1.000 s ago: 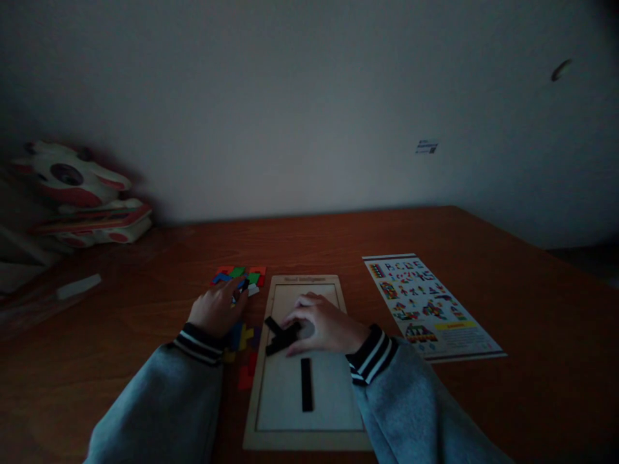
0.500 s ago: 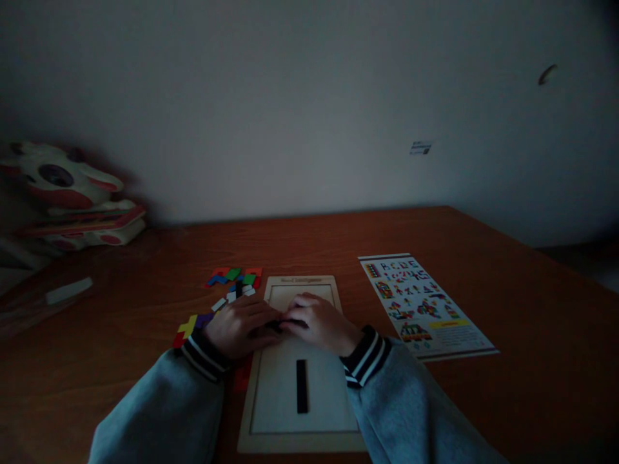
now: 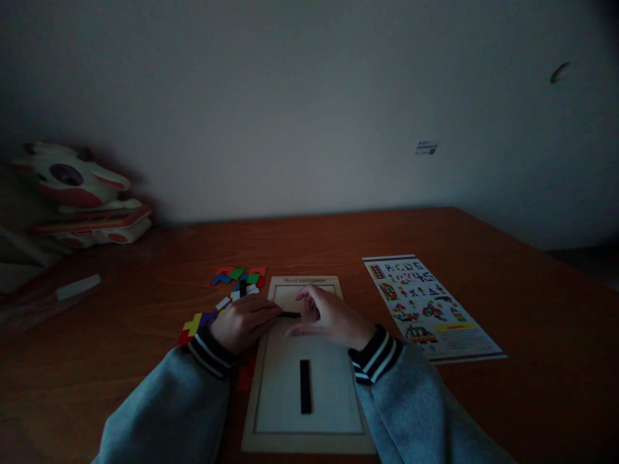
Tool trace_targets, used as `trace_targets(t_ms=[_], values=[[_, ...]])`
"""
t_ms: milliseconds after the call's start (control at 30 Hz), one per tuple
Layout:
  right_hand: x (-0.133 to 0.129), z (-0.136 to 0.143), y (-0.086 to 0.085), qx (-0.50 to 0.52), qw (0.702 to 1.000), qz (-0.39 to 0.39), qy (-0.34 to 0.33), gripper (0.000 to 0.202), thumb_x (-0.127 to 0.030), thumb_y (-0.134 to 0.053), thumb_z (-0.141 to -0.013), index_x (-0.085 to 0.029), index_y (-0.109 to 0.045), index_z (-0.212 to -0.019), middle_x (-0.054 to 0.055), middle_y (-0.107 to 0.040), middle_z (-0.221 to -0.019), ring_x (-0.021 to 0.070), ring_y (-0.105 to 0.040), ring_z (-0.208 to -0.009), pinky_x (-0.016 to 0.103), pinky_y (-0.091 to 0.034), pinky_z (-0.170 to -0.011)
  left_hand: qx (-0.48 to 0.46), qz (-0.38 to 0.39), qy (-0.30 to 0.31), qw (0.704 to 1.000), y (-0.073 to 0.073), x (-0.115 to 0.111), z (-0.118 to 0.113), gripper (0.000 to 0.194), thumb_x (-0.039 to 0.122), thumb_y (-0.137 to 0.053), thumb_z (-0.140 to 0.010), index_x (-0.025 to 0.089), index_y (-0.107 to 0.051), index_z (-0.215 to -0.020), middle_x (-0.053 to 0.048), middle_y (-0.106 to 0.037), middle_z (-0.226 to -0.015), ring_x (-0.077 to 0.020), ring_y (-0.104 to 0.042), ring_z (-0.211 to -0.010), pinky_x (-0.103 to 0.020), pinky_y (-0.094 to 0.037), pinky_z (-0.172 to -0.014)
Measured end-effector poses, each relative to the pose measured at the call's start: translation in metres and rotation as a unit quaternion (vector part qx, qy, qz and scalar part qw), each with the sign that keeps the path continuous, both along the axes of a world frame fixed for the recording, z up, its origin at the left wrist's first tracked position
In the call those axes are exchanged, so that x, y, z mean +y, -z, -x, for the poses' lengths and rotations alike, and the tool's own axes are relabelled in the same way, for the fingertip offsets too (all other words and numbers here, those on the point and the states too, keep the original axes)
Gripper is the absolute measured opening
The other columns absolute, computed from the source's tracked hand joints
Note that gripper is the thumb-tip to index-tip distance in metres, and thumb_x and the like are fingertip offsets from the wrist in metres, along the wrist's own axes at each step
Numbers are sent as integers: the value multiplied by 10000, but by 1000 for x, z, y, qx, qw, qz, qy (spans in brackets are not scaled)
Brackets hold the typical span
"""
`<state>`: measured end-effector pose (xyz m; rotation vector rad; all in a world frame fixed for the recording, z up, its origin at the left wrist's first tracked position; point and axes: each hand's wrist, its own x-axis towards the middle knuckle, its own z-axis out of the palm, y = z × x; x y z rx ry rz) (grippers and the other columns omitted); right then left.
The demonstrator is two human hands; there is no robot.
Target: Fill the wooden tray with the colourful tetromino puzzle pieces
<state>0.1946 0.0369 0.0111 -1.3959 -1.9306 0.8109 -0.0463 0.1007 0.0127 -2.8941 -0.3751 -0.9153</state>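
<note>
Over the upper left of a pale framed wooden puzzle board (image 3: 333,422), my left hand (image 3: 245,323) pinches one end of a thin black puzzle piece (image 3: 291,315). The piece points right, toward my right hand (image 3: 333,316). That hand is open above the board's upper right, thumb and fingers spread apart, with nothing visible between them. A straight black bar piece (image 3: 305,386) lies lengthwise on the lower middle of the board. Coloured puzzle pieces (image 3: 236,274) lie left of the board, some partly hidden by my left hand and sleeve.
A printed pattern sheet (image 3: 430,303) lies on the brown table (image 3: 483,270) to the right. At the far left stands a cow-shaped toy keyboard (image 3: 91,206), with a whitish strip (image 3: 78,287) in front of it. A wall rises behind the table.
My right hand has let go of the black piece, opened and drawn back to the right. My left hand still holds the piece. The view has shifted slightly.
</note>
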Motion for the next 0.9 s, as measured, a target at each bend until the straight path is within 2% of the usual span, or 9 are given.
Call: trace_targets(t_ms=[100,233,300,400,500,567,667,767,900], values=[[-3,-9,-9,-20,992,85,-90,741,-637,-871,-496,-194,-621,-1036,-25,-578,-813,138,-529,-707,250,-419,-605,-25,-19,-84,996,1,7,9,284,278,-488,-1003,182,-755,-998,-80,-757,-950,-172,-711,-845,-282,-587,-763],[-8,-9,-17,-97,975,63,-188,674,-626,-904,-389,-221,-679,-879,-12,-596,-867,181,-542,-838,318,-412,-791,-11,17,-251,968,1,16,25,287,348,-513,-971,234,-777,-978,-57,-769,-976,-199,-724,-843,-300,-584,-764],[-9,-6,-17,-123,970,46,-206,641,-629,-896,-420,-232,-688,-878,1,-607,-914,212,-544,-928,362,-380,-880,39,63,-338,938,-2,18,31,290,351,-506,-955,250,-774,-993,-53,-762,-1037,-224,-725,-878,-316,-579,-764],[-10,-3,-15,-137,968,42,-208,532,-643,-848,-545,-245,-705,-867,12,-614,-939,225,-546,-975,374,-359,-897,120,125,-455,874,-10,17,35,295,362,-503,-927,281,-750,-1066,-50,-744,-1101,-261,-714,-935,-339,-566,-760],[-9,0,-12,-128,972,25,-198,432,-635,-779,-677,-245,-720,-855,9,-635,-899,204,-568,-935,354,-354,-873,154,148,-518,828,-15,16,37,307,401,-502,-916,312,-726,-1106,-47,-735,-1119,-262,-708,-937,-333,-551,-747],[-9,1,-11,-111,974,8,-198,425,-612,-763,-718,-259,-729,-953,4,-650,-897,184,-582,-894,341,-355,-867,153,128,-517,833,-14,17,38,302,402,-509,-907,305,-720,-1100,-53,-735,-1104,-260,-710,-895,-335,-547,-725],[-11,4,-11,-97,973,-12,-208,432,-579,-742,-765,-316,-719,-1107,-2,-651,-902,176,-590,-882,335,-357,-860,122,66,-464,875,-6,20,39,278,385,-537,-891,249,-724,-1045,-81,-737,-1026,-277,-707,-847,-370,-555,-720],[-12,7,-9,-99,973,-27,-209,306,-559,-720,-797,-341,-768,-1007,-3,-633,-852,179,-586,-886,333,-355,-842,62,28,-399,914,1,23,40,272,399,-532,-912,221,-723,-988,-85,-726,-957,-266,-700,-841,-381,-563,-755],[-11,7,-5,-79,975,-38,-206,260,-551,-716,-805,-314,-790,-882,-4,-640,-853,162,-589,-866,330,-354,-849,19,22,-325,945,1,24,41,285,409,-521,-945,210,-715,-1007,-84,-720,-1003,-246,-690,-899,-380,-566,-820]])
